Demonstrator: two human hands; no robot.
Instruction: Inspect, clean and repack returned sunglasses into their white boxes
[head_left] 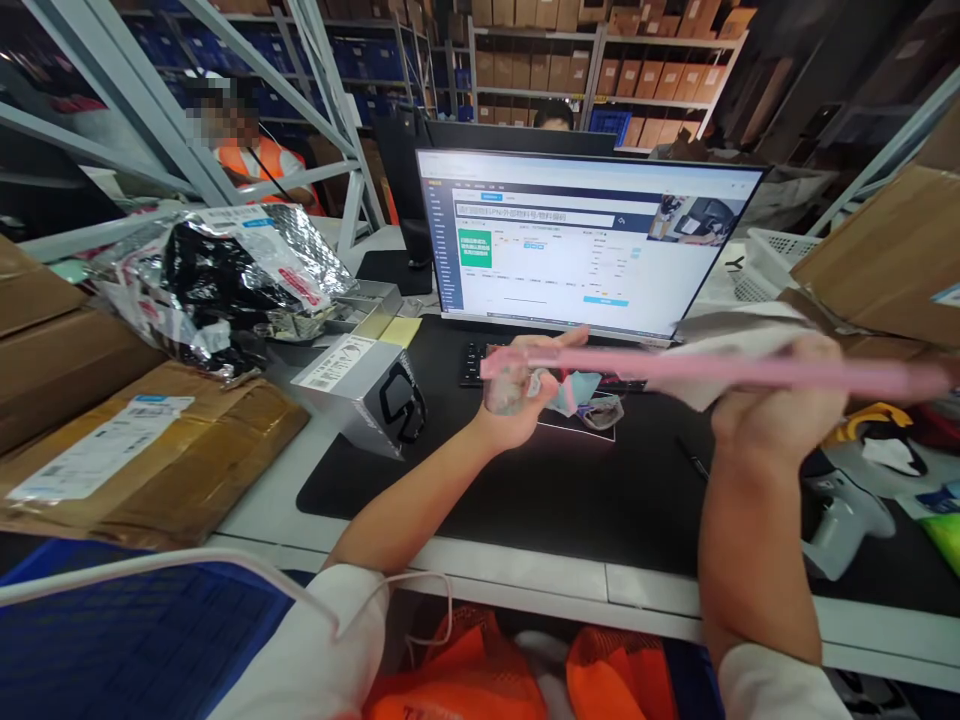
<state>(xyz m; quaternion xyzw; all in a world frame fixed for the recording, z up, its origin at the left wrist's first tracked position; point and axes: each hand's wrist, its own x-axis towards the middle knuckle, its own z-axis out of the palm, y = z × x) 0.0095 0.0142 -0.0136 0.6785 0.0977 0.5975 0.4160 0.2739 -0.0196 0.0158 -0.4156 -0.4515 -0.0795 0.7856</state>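
Note:
A long, thin pink strip (600, 360), blurred by motion, runs level across both hands in front of the monitor. My left hand (517, 410) is closed around its left end, where a clear, pinkish part shows against the palm. My right hand (780, 410) is closed at the strip's right half, together with a crumpled whitish sheet or bag (731, 340). Exactly how the right fingers hold them is blurred. Behind the left hand, small light-blue and clear packets (581, 395) lie by the keyboard (471, 365).
A lit monitor (570, 250) stands ahead. Left are a grey box (367, 395), a silver plastic bag (240, 270) and a brown parcel (150, 450). A scanner (847, 520) lies right on the black mat (600, 500). A person in an orange vest (262, 160) sits beyond the frame.

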